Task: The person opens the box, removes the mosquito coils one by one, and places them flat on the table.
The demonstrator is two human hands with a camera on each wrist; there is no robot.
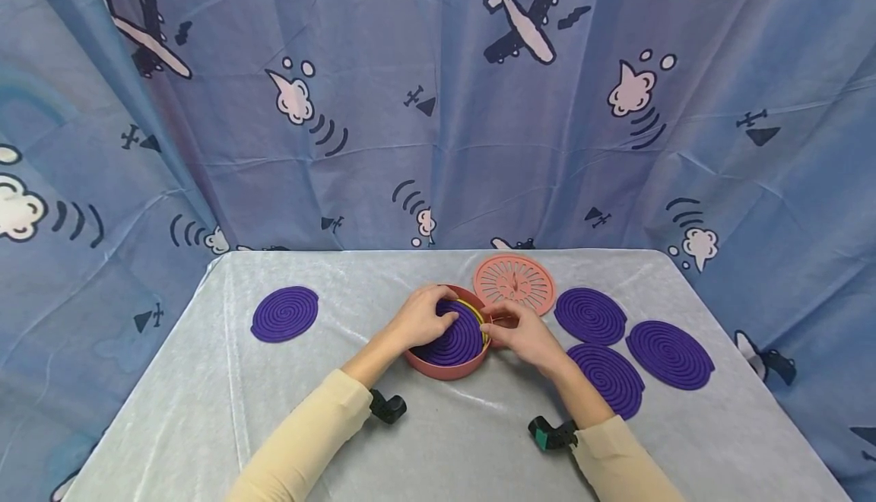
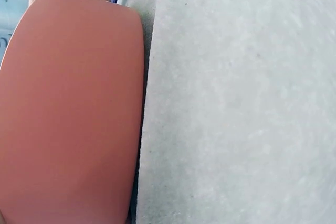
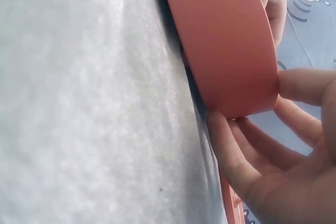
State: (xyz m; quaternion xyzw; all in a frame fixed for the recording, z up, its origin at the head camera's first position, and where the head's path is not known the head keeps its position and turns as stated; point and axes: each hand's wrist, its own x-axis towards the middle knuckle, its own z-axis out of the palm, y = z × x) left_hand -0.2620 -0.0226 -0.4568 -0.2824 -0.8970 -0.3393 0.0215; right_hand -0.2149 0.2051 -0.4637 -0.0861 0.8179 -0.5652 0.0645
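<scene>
A round coral mosquito coil holder [image 1: 448, 371] sits on the table, its outer wall filling much of both wrist views. Inside lies a purple spiral mosquito coil [image 1: 457, 341], with a yellow curved edge [image 1: 472, 308] showing along its far right side. My left hand [image 1: 426, 316] reaches over the left rim; its thumb and curled fingers pinch at the coil, the fingertips partly hidden. At the right side, my right hand [image 1: 523, 335] grips the holder, with the thumb at the rim and other fingers [image 3: 236, 156] against the outer wall.
A slotted coral lid [image 1: 515, 284] lies just behind the holder. On the right are several purple coils, including a far one [image 1: 590, 316], an outer one [image 1: 669, 354] and one partly under my right forearm [image 1: 605, 380]. Another coil [image 1: 285, 313] lies at the left.
</scene>
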